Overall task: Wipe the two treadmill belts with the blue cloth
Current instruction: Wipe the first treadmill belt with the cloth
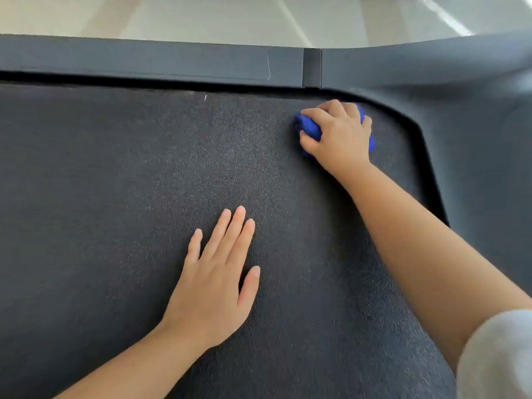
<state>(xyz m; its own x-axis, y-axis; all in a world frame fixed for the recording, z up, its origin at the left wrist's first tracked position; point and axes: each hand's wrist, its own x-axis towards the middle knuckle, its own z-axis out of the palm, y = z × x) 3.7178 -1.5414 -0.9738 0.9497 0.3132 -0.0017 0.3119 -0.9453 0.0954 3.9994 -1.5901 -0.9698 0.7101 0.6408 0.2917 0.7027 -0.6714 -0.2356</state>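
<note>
Pale floor (201, 18) lies beyond the dark side rail (144, 61). On the belt (100, 182), the right hand (338, 136) grips the blue cloth (309, 128), bunched in the far right corner just beside the rail and the curved cover (475, 110). The left hand (213, 286) lies flat, fingers straight. Bunched so tight, the cloth may skip patches or catch in the edge gap; leaning on the left hand could slide the belt. Only 1 of 2 belts shows.

The treadmill belt (129, 182) looks rough, grainy and matt, its side rail (144, 60) smooth matt plastic, the blue cloth (309, 128) soft and fuzzy.
</note>
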